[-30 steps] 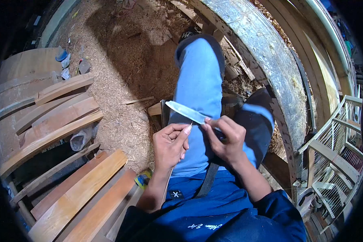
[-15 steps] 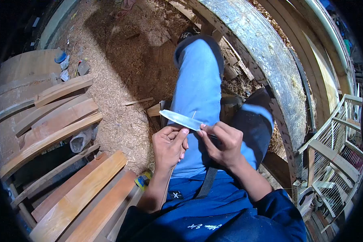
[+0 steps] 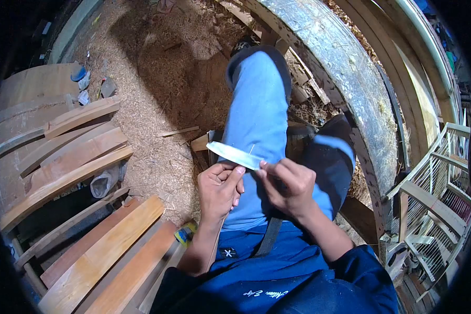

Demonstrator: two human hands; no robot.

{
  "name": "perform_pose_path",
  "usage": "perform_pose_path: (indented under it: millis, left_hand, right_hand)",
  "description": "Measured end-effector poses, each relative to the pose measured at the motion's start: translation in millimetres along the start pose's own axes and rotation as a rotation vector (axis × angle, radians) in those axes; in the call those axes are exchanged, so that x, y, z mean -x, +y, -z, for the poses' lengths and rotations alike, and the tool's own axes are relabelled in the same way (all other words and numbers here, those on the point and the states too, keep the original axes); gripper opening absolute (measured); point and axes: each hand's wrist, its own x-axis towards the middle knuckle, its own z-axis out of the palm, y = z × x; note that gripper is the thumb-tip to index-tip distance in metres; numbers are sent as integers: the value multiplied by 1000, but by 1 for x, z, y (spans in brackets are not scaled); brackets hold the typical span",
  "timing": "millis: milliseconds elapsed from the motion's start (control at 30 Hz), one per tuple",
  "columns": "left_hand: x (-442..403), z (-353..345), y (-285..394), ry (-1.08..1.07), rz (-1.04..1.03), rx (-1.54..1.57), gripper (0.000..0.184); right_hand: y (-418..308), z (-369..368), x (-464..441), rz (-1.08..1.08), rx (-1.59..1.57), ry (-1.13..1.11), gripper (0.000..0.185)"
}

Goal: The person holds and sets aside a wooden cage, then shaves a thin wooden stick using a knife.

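A pale, shiny knife blade (image 3: 230,154) with a rounded tip lies crosswise above my blue trouser leg, its tip to the left. My right hand (image 3: 290,183) is closed around the knife's right end, so any handle is mostly hidden. Fingers curled, my left hand (image 3: 218,191) holds a thin strip (image 3: 214,246) that runs down along the forearm. The left thumb tip meets the lower edge of the blade. A short thin end (image 3: 253,148) sticks up behind the blade; whether it belongs to the same strip, I cannot tell.
Wooden boards (image 3: 104,251) lie stacked at the left. A broad worn plank (image 3: 345,57) stretches along the right, beside a rack strung with thin rods (image 3: 434,209). Shavings (image 3: 141,104) cover the floor. A yellow-and-blue item (image 3: 186,233) sits near my left forearm.
The blade has tilted slightly and catches more light. Both hands stay in almost the same place.
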Motion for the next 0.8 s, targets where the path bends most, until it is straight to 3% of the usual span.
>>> perform_pose_path:
  millis: [133, 200, 333, 400, 600, 667, 800]
  left_hand:
    - [2, -3, 5, -9, 9, 5, 15]
    - [1, 1, 3, -10, 13, 8, 15]
    - [2, -2, 9, -20, 36, 5, 15]
    - [1, 3, 4, -20, 31, 9, 15]
    - [1, 0, 8, -24, 53, 5, 15]
    - [1, 2, 5, 3, 60, -12, 15]
    - [0, 0, 7, -27, 44, 3, 15]
  right_hand:
    - [10, -8, -1, -48, -13, 165, 14]
    - [-1, 0, 3, 29, 18, 2, 13]
    - [8, -3, -4, -17, -31, 105, 14]
    - [-1, 4, 2, -7, 14, -36, 12]
    - [6, -2, 0, -36, -18, 105, 14]
    - [-4, 6, 4, -8, 21, -63, 12]
    - [8, -5, -1, -34, -19, 127, 15]
